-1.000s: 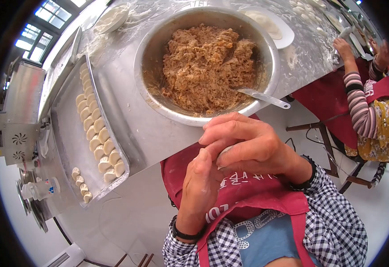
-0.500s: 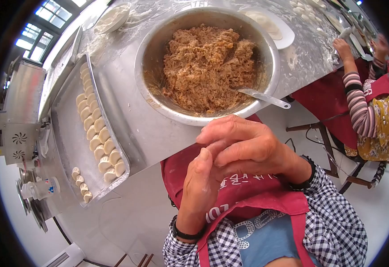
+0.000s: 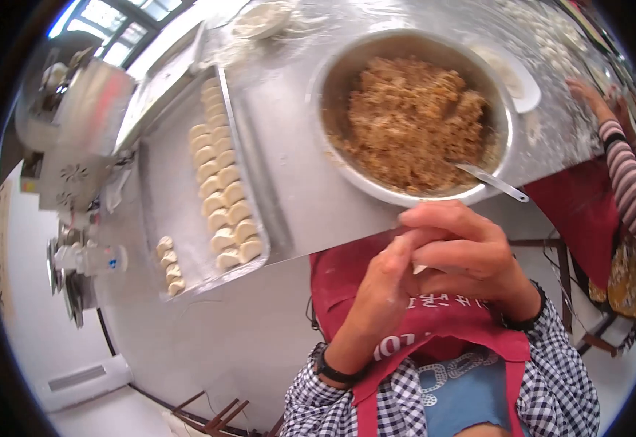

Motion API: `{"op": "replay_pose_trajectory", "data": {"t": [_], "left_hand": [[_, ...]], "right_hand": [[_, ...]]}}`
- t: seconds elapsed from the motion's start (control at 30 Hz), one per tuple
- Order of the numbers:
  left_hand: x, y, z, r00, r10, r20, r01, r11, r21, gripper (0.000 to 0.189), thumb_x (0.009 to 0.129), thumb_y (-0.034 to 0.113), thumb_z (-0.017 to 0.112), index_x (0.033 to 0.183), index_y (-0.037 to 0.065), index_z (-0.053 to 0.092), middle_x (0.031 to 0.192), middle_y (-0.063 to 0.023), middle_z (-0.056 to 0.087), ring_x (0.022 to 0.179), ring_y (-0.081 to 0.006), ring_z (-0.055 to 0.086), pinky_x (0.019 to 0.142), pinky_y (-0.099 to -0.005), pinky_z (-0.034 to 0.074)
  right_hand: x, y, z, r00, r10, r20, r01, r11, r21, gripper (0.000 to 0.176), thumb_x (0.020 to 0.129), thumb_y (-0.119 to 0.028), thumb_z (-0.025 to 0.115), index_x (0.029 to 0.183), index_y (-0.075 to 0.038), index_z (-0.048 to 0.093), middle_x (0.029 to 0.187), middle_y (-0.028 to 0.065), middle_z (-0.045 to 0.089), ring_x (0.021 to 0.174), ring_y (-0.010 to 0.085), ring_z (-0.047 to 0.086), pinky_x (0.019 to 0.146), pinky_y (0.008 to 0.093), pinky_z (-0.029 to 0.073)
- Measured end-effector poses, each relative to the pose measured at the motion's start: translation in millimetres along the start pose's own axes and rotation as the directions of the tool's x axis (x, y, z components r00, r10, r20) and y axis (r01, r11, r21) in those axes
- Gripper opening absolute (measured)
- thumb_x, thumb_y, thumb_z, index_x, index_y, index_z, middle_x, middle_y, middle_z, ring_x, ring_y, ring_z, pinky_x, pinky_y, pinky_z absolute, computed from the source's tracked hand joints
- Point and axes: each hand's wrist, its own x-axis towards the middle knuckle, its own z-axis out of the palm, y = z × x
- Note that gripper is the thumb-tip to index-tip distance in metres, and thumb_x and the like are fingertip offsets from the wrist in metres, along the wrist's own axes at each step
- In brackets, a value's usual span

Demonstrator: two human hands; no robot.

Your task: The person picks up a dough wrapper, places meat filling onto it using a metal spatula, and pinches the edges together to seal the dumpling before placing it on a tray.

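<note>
My left hand [image 3: 387, 280] and my right hand [image 3: 471, 251] are cupped together in front of the red apron, fingers closed over each other. Between them a pale sliver of a dumpling [image 3: 420, 269] shows; the hands hide the rest. Just beyond my fingers stands a large metal bowl [image 3: 323, 109] of brown minced filling [image 3: 412, 120]. A metal spoon [image 3: 494, 182] leans in it, handle over the near right rim. To the left lies a metal tray [image 3: 179, 178] with rows of pale dumplings [image 3: 219, 175] and several smaller pleated ones [image 3: 170, 266] at its near left corner.
A white plate [image 3: 529, 91] stands behind the bowl's right side, and a flour bowl [image 3: 263, 20] at the far left. Flour covers parts of the metal table [image 3: 296, 211]. At right, another person's hand [image 3: 587, 95] reaches over the table. A stool [image 3: 569, 284] stands below.
My view has swung left, so tray, bowl and hands all appear further right. My hands stay pressed together, and a pale sliver now shows between them.
</note>
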Motion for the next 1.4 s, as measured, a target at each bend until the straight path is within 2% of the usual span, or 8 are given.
{"op": "replay_pose_trajectory", "data": {"t": [0.13, 0.17, 0.2, 0.37, 0.47, 0.67, 0.97, 1.4], "left_hand": [[-10.5, 13.4, 1.9, 0.992, 0.123, -0.019, -0.124, 0.992, -0.032, 0.063, 0.094, 0.047, 0.028, 0.126, -0.006, 0.037, 0.124, -0.0183, 0.046, 0.111, -0.0245, 0.049, 0.094, -0.0385, 0.042], [-15.4, 22.4, 0.4, 0.990, 0.142, -0.016, -0.143, 0.976, -0.166, 0.042, 0.093, 0.027, 0.041, 0.122, -0.004, 0.042, 0.119, -0.0153, 0.050, 0.109, -0.0232, 0.052, 0.093, -0.0389, 0.044], [-19.9, 29.7, -1.7, 0.987, 0.156, -0.026, -0.158, 0.975, -0.157, 0.042, 0.093, 0.027, 0.041, 0.122, -0.004, 0.042, 0.119, -0.0153, 0.050, 0.109, -0.0232, 0.052, 0.093, -0.0389, 0.044], [-50.6, 78.3, -26.1, 0.830, 0.476, -0.289, -0.367, 0.858, 0.359, 0.036, 0.084, 0.011, 0.057, 0.116, -0.004, 0.047, 0.114, -0.0190, 0.052, 0.102, -0.0266, 0.057, 0.083, -0.0374, 0.054], [-71.3, 120.9, -52.4, 0.597, 0.734, -0.324, -0.523, 0.662, 0.536, 0.029, 0.086, 0.013, 0.055, 0.109, -0.004, 0.052, 0.106, -0.0151, 0.056, 0.095, -0.0228, 0.060, 0.076, -0.0316, 0.056], [-84.7, 214.9, -90.8, 0.415, 0.860, -0.298, -0.338, 0.450, 0.827, 0.022, 0.087, 0.006, 0.050, 0.106, -0.004, 0.054, 0.104, -0.0131, 0.057, 0.090, -0.0196, 0.059, 0.078, -0.0289, 0.054], [-19.0, 332.7, -189.3, 0.436, 0.842, -0.318, -0.241, 0.450, 0.860, 0.019, 0.084, 0.001, 0.052, 0.103, -0.005, 0.055, 0.098, -0.0121, 0.058, 0.086, -0.0169, 0.060, 0.076, -0.0278, 0.054], [107.7, 320.8, -305.5, 0.439, 0.833, -0.337, 0.150, 0.303, 0.941, 0.020, 0.069, 0.004, 0.057, 0.087, -0.001, 0.065, 0.080, -0.0111, 0.065, 0.067, -0.0164, 0.063, 0.056, -0.0276, 0.055]], "right_hand": [[-6.0, -1.2, -2.5, 0.987, 0.087, -0.136, -0.070, 0.990, 0.125, 0.025, 0.064, -0.006, 0.074, 0.085, -0.001, 0.062, 0.101, 0.0178, 0.060, 0.089, 0.0271, 0.060, 0.075, 0.0337, 0.048], [-6.0, -0.9, -4.9, 0.988, 0.073, -0.134, -0.055, 0.989, 0.136, 0.025, 0.064, -0.006, 0.074, 0.085, -0.001, 0.062, 0.101, 0.0178, 0.060, 0.089, 0.0271, 0.060, 0.075, 0.0337, 0.048], [-5.1, -1.4, -8.0, 0.985, 0.069, -0.160, -0.050, 0.991, 0.120, 0.023, 0.065, -0.004, 0.073, 0.084, -0.001, 0.061, 0.098, 0.0176, 0.061, 0.087, 0.0260, 0.060, 0.074, 0.0331, 0.049], [-6.3, -0.6, -10.6, 0.980, 0.094, -0.178, -0.069, 0.988, 0.141, 0.016, 0.066, 0.002, 0.069, 0.078, -0.001, 0.058, 0.088, 0.0162, 0.063, 0.076, 0.0221, 0.062, 0.068, 0.0305, 0.050], [-8.1, 3.4, -7.2, 0.981, 0.096, -0.172, -0.069, 0.985, 0.157, 0.016, 0.066, 0.003, 0.069, 0.077, -0.001, 0.058, 0.085, 0.0154, 0.063, 0.071, 0.0205, 0.062, 0.064, 0.0284, 0.051], [-7.0, 11.2, -3.9, 0.986, 0.102, -0.134, -0.079, 0.983, 0.168, 0.018, 0.064, 0.004, 0.070, 0.076, -0.001, 0.058, 0.084, 0.0140, 0.064, 0.070, 0.0204, 0.063, 0.062, 0.0277, 0.052], [-6.0, 16.0, -0.1, 0.982, 0.166, -0.093, -0.155, 0.980, 0.123, 0.015, 0.063, 0.002, 0.070, 0.073, -0.002, 0.059, 0.080, 0.0120, 0.065, 0.068, 0.0203, 0.063, 0.058, 0.0271, 0.050], [0.9, 24.3, 0.7, 0.975, 0.217, -0.055, -0.212, 0.974, 0.084, 0.014, 0.066, -0.003, 0.070, 0.075, -0.004, 0.061, 0.078, 0.0111, 0.065, 0.061, 0.0187, 0.062, 0.053, 0.0255, 0.047]]}}
